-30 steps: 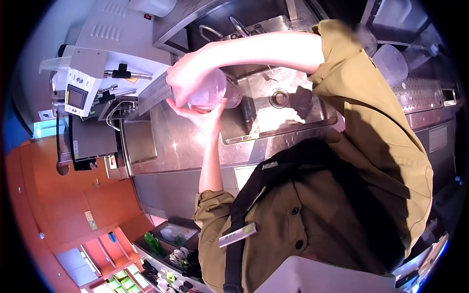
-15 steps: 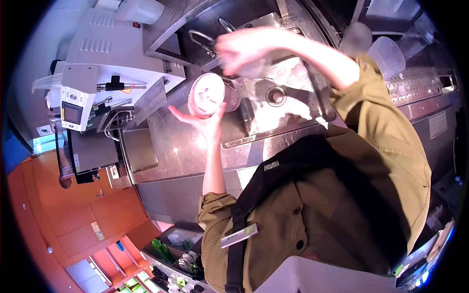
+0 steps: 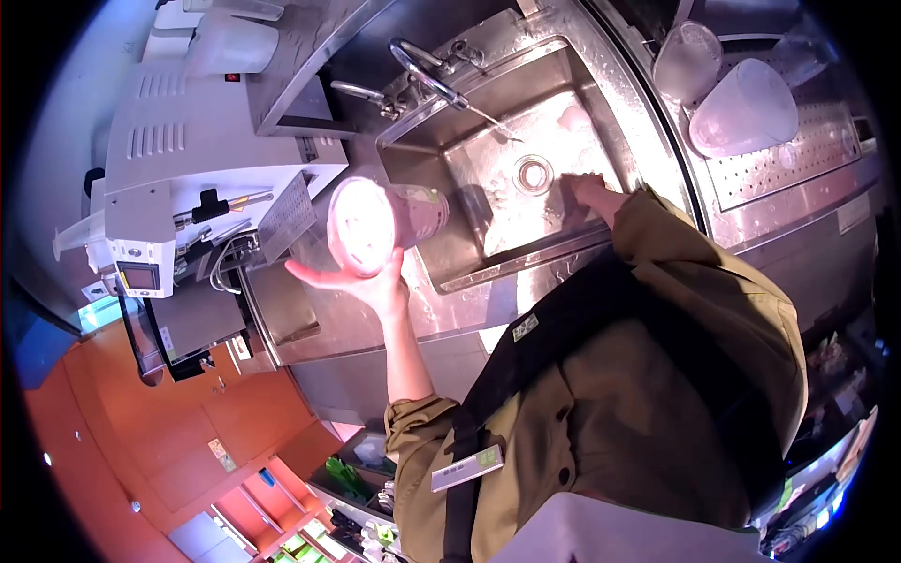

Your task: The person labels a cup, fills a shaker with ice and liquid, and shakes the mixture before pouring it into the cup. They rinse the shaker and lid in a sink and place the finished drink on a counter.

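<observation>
A pale round-mouthed container (image 3: 420, 212) is tilted beside the sink's left edge, its bright mouth facing up. My left hand (image 3: 368, 281) holds it from the near side, with the thumb spread away to the left. Inside the metal sink (image 3: 413, 169), a thin stream of water runs from the curved faucet (image 3: 422, 70). My right hand (image 3: 587, 188) is low in the sink, right of the round drain (image 3: 534, 174). Its fingers are dark and too unclear to tell their shape.
Clear plastic pitchers (image 3: 746, 111) stand on a perforated drain tray (image 3: 784, 164) at the right. A white machine (image 3: 178, 141) with a small screen occupies the left counter, below a metal shelf frame (image 3: 319, 66).
My right hand has moved from beside the faucet down into the sink. The container in my left hand now tilts, showing its side. Water now shows at the faucet, and the view has shifted.
</observation>
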A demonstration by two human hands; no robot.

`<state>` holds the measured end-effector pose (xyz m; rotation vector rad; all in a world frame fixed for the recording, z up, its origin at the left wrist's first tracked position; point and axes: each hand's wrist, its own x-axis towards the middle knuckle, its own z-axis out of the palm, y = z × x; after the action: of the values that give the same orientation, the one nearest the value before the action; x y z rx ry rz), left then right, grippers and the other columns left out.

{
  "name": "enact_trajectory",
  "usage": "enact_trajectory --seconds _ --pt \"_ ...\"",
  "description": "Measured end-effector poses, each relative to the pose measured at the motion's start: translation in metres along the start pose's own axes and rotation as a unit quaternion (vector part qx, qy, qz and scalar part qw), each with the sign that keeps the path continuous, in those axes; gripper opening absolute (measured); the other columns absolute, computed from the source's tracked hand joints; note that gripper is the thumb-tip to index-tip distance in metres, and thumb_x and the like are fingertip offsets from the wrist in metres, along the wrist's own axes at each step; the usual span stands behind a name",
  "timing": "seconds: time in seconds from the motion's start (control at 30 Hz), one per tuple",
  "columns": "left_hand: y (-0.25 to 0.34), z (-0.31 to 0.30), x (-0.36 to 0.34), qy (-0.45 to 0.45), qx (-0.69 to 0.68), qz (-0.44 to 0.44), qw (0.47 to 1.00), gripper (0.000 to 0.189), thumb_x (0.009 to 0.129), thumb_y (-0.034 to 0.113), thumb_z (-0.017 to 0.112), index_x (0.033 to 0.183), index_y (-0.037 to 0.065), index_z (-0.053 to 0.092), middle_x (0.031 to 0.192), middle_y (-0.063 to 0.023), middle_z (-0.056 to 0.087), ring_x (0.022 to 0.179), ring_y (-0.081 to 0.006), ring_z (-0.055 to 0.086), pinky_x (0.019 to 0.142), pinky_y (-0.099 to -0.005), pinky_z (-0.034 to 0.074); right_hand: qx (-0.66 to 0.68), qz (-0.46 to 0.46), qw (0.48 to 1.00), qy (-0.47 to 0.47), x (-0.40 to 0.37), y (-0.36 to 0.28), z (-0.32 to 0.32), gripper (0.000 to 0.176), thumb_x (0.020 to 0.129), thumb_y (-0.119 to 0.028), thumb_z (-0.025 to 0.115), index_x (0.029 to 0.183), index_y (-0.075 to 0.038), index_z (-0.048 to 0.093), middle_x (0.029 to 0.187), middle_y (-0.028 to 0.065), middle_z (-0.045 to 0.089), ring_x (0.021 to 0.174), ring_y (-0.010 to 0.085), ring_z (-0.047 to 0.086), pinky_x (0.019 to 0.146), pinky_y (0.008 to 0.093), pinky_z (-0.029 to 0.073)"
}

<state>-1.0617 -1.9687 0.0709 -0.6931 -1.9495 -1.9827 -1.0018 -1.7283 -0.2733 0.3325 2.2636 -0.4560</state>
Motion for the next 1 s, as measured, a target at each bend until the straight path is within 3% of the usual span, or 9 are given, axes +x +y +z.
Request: enact_trajectory --seconds 0.13,0.2,0.3,0.57,0.77,0.83,0.87,0.93,1.0 --pt "0.001 -0.001 -0.001 0.019 0.072 0.021 0.997 0.116 0.059 0.009 0.077 0.138 0.024 -0.007 0.132 -0.0233 0.03 0.122 -0.0312 0.033 0.101 -0.0463 0.027 0.402 -0.069 0.876 0.257 0.027 -0.036 -0.056 0.027 0.078 -0.02 0.053 0.1 -0.004 0.058 0.097 0.0174 0.059 0.09 0.0329 0.057 0.078 0.0382 0.045" --pt "0.001 -0.001 -0.003 0.046 0.063 0.011 0.997 0.118 0.056 0.008 0.078 0.138 0.023 -0.006 0.133 -0.0201 0.029 0.123 -0.0303 0.032 0.102 -0.0458 0.027 0.464 -0.136 0.715 0.504 -0.008 -0.073 -0.138 0.028 0.079 -0.022 0.055 0.1 -0.004 0.054 0.107 0.0129 0.054 0.097 0.0308 0.051 0.08 0.0375 0.043" --pt "0.0 -0.009 -0.005 0.065 0.058 0.003 0.996 0.12 0.055 0.004 0.078 0.138 0.022 -0.007 0.133 -0.0176 0.028 0.122 -0.0286 0.032 0.102 -0.0448 0.027 0.289 -0.14 0.649 0.69 -0.01 -0.092 -0.222 0.056 0.076 -0.035 0.064 0.117 -0.002 0.045 0.111 0.0155 0.053 0.108 0.0307 0.047 0.091 0.0399 0.036" --pt "0.002 -0.014 -0.009 0.058 0.068 0.013 0.996 0.112 0.06 0.001 0.072 0.139 0.024 -0.004 0.133 -0.0144 0.027 0.122 -0.0297 0.03 0.103 -0.046 0.024 0.011 -0.256 0.785 0.564 0.024 -0.063 -0.259 0.037 0.068 0.004 0.05 0.105 0.001 0.054 0.123 0.0162 0.048 0.115 0.0293 0.044 0.093 0.0352 0.041" --pt "0.004 -0.016 -0.01 0.1 0.055 -0.003 0.993 0.12 0.053 -0.004 0.074 0.138 0.021 -0.007 0.136 -0.0133 0.02 0.122 -0.0283 0.03 0.103 -0.045 0.026 0.413 -0.151 0.702 0.561 -0.032 -0.089 -0.199 0.019 0.085 -0.016 0.048 0.091 -0.003 0.059 0.092 0.0132 0.06 0.087 0.0276 0.059 0.07 0.0367 0.048" --pt "0.001 -0.019 -0.013 0.103 0.064 -0.006 0.993 0.12 0.052 -0.005 0.072 0.138 0.019 -0.008 0.139 -0.0113 0.01 0.123 -0.0281 0.029 0.103 -0.044 0.027 0.817 -0.119 0.561 0.058 -0.049 -0.103 -0.174 0.03 0.091 -0.023 0.041 0.089 0.004 0.054 0.087 0.0163 0.059 0.084 0.0268 0.06 0.064 0.0335 0.052" --pt "-0.002 -0.019 -0.014 0.103 0.065 -0.005 0.993 0.12 0.052 -0.005 0.072 0.138 0.018 -0.007 0.139 -0.0109 0.009 0.123 -0.028 0.028 0.103 -0.0441 0.027 0.927 -0.093 0.358 -0.062 -0.041 -0.11 -0.161 0.031 0.091 -0.02 0.038 0.091 0.007 0.051 0.089 0.0192 0.059 0.085 0.0281 0.06 0.07 0.0342 0.052" --pt "-0.007 -0.02 -0.017 0.103 0.065 -0.003 0.993 0.12 0.051 -0.005 0.073 0.138 0.017 -0.007 0.139 -0.0103 0.005 0.124 -0.0277 0.027 0.104 -0.0444 0.026 0.954 -0.089 0.271 -0.092 -0.038 -0.125 -0.15 0.029 0.089 -0.019 0.042 0.101 0.005 0.051 0.094 0.018 0.059 0.088 0.0261 0.059 0.078 0.0342 0.049" --pt "-0.012 -0.022 -0.022 0.084 0.118 0.01 0.989 0.117 0.056 -0.009 0.07 0.138 0.02 -0.007 0.135 -0.0173 0.018 0.123 -0.0289 0.029 0.102 -0.0455 0.027 0.819 -0.159 0.549 -0.056 -0.072 -0.14 -0.157 0.03 0.086 -0.021 0.049 0.103 0.003 0.054 0.096 0.0152 0.06 0.089 0.0238 0.058 0.08 0.0328 0.046"
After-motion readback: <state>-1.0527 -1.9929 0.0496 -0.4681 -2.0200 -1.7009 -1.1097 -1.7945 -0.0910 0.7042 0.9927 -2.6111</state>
